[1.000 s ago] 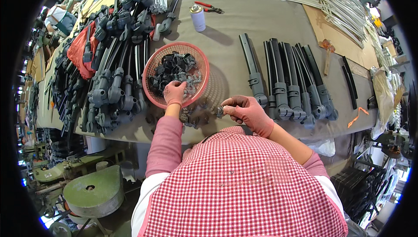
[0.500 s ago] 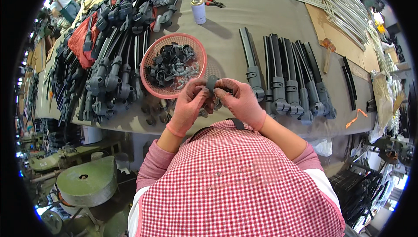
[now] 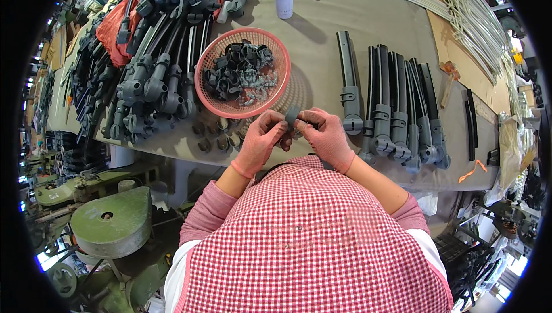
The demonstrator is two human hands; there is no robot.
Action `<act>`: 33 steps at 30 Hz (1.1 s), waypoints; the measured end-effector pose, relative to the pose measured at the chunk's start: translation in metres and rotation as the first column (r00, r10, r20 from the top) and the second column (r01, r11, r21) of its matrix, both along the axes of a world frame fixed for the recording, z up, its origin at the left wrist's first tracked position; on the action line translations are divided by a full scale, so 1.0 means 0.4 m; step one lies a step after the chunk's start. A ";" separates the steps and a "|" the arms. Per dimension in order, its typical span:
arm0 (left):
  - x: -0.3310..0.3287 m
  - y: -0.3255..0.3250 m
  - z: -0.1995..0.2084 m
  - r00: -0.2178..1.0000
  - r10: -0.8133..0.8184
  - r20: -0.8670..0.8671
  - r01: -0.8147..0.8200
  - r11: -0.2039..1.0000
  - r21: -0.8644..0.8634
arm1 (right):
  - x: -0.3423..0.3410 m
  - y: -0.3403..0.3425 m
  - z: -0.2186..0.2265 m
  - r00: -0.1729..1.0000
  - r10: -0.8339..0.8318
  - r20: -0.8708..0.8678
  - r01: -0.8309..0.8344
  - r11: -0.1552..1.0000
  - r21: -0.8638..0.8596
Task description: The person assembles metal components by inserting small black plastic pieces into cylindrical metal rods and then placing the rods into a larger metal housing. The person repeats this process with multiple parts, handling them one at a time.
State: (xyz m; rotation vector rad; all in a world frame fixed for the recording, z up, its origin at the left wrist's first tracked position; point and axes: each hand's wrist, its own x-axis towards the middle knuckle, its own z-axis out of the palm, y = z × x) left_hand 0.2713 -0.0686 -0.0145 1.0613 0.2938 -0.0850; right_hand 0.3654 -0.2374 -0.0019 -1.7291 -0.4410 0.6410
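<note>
Curved piece [image 3: 292,114], small and dark grey, in the pinch of both hands [image 3: 260,142].

Nothing legible from where I stand. Can [image 3: 284,5] on the table [image 3: 345,11]: small faint marks on its pale side, too tiny to read at this range. Cardboard [image 3: 445,40] under the rods [image 3: 474,31], right side: can't tell if it carries print. No word, number or sign I can make out elsewhere.
</note>
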 end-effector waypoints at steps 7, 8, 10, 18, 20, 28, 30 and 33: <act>0.042 0.032 -0.029 0.996 0.014 -0.092 -0.010 0.999 0.038 | 0.055 0.057 -0.027 0.930 0.010 -0.366 0.040 0.991 0.131; 0.051 0.036 -0.031 0.992 0.022 -0.127 -0.018 0.999 0.034 | 0.060 0.062 -0.030 0.943 0.033 -0.330 0.013 0.991 0.135; 0.067 0.039 -0.036 0.984 0.091 -0.151 -0.102 0.993 -0.063 | 0.068 0.072 -0.035 0.966 0.071 -0.250 -0.035 0.988 0.148; 0.106 0.049 -0.106 0.978 0.038 -0.203 -0.019 0.996 0.091 | 0.113 0.083 -0.089 0.960 0.236 0.154 -0.173 0.924 -0.341; 0.110 0.096 -0.135 0.979 0.069 -0.194 -0.055 0.996 0.073 | 0.137 0.081 -0.123 0.930 0.271 0.250 -0.151 0.898 -0.413; 0.157 0.340 -0.260 0.814 0.231 -0.533 0.574 -0.183 0.798 | 0.202 0.143 -0.307 0.787 0.598 0.151 -0.251 0.534 -0.807; 0.187 0.336 -0.287 0.769 0.268 -0.581 0.602 0.006 0.799 | 0.192 0.149 -0.334 0.799 0.588 0.124 -0.276 0.542 -0.794; 0.210 0.329 -0.307 0.699 0.362 -0.617 0.648 0.047 0.760 | 0.190 0.129 -0.342 0.911 0.411 0.043 -0.277 0.685 -0.674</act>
